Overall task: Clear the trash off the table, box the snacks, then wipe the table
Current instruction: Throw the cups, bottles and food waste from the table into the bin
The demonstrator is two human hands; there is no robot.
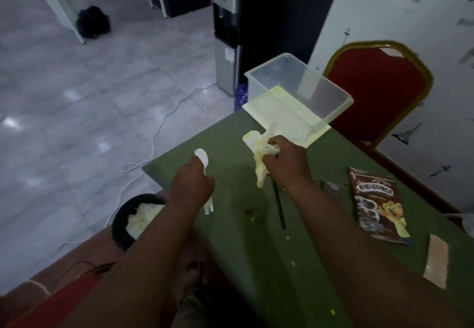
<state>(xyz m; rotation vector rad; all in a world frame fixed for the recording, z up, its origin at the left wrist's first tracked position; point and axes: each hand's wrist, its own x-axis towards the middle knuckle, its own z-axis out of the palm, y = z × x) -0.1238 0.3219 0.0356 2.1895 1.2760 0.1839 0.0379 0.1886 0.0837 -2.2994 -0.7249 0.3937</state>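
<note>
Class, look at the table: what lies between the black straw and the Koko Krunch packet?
In the head view, a small dark torn wrapper lies between the straw and the packet; otherwise green table.

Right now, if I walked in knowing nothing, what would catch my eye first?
Two hands raised over a green table: the right hand clutches crumpled yellow-stained tissue, and the left hand grips white plastic cutlery. At the table's far corner sits a clear plastic box, empty as far as I can see. A brown Koko Krunch packet lies at the right, and a black bin with white paper waits below the left edge.
</note>
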